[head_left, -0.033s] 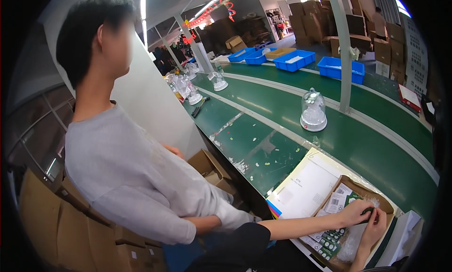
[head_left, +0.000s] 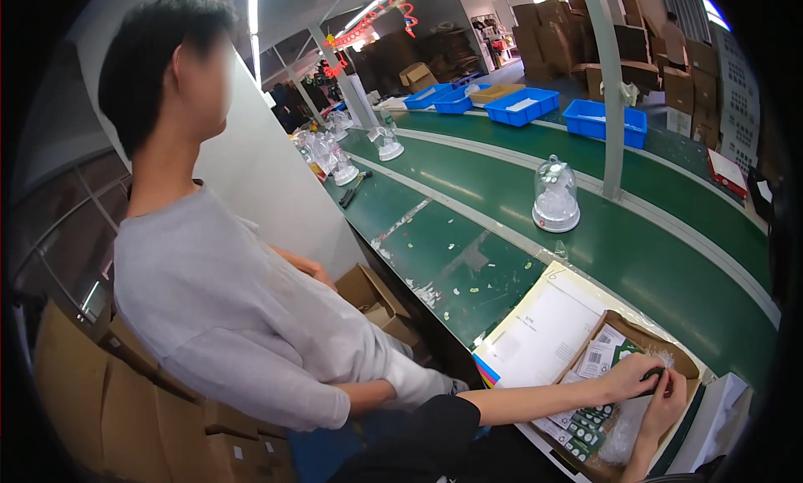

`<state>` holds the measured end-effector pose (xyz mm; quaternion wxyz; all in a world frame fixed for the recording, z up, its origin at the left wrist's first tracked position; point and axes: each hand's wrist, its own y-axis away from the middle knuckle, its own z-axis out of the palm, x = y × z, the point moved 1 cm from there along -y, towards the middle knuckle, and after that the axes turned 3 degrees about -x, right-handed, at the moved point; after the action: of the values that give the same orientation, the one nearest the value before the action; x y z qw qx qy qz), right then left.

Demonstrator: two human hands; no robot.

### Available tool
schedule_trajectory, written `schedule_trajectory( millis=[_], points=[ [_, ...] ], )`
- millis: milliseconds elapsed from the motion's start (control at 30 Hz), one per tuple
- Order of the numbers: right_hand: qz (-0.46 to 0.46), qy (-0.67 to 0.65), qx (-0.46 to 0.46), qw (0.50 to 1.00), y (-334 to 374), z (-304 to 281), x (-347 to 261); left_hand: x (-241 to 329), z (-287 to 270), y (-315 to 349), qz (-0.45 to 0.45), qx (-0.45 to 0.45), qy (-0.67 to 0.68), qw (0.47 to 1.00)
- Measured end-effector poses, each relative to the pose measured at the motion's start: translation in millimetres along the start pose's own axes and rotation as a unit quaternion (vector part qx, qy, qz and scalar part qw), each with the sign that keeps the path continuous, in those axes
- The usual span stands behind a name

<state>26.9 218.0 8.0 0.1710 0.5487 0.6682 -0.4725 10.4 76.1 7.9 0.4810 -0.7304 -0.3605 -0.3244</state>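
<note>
Two bare hands meet over a shallow cardboard tray (head_left: 623,322) at the lower right, at the near edge of the green conveyor belt (head_left: 502,199). The left hand (head_left: 629,377) comes in along a bare forearm from the left, and its fingers pinch a small dark green piece (head_left: 654,375). The right hand (head_left: 665,403) rises from below with its fingertips closed on the same piece from the other side; the piece is too small to name, though it may be a small circuit board. It is held just above the tray's right half. Inside the tray lie green printed cards (head_left: 585,424), white labels (head_left: 595,359) and a crumpled clear plastic bag (head_left: 621,439). Just left of the tray, touching it, lies a white sheet of paper (head_left: 544,332) on a stack with coloured edges.

Farther up the belt stands a clear glass dome on a white base (head_left: 555,195), well apart from the hands. Blue plastic bins (head_left: 523,107) sit beyond the belt. At the left sits another person in a grey long-sleeved top (head_left: 217,307), with cardboard boxes (head_left: 125,408) beside and behind them.
</note>
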Motion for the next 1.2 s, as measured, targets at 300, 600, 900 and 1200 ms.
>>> schedule_trajectory(
  millis=[300,600,900,1200],
  points=[
    [-0.028,0.002,-0.004,1.0,-0.9,4.5,0.3,8.2,-3.9,0.4,0.012,0.01,-0.061,0.998],
    [-0.067,0.031,0.023,0.997,-3.2,-2.2,-1.5,17.2,2.6,-9.7,0.003,-0.006,-0.052,0.999],
    [-0.047,-0.003,0.017,0.999,-10.7,-3.4,-11.1,3.9,4.3,-8.1,0.005,0.005,-0.024,1.0],
    [-0.036,-0.029,0.025,0.999,-6.7,-1.4,-10.0,-3.4,0.9,-3.9,-0.069,-0.007,0.127,0.99]
  ],
)
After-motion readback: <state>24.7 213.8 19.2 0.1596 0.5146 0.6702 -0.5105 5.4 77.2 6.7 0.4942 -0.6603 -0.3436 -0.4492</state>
